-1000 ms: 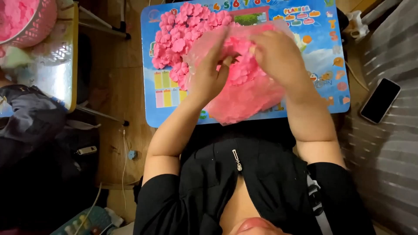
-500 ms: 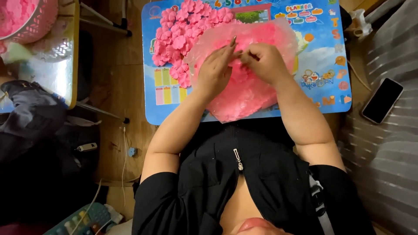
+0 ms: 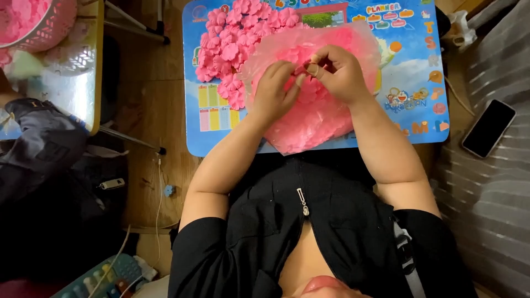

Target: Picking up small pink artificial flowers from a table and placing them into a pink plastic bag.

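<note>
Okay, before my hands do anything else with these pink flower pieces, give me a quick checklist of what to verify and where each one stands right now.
1. Left hand over the plastic bag of pink pieces: ok.
2. Right hand pinching a small pink piece with the left: ok.
3. How firmly that piece is held: cannot tell.
4. Loose pink flowers stay on the blue desk: ok.
5. Bag fully on the desk: not ok, it overhangs the near edge.
6. Phone away from the work: ok.
</note>
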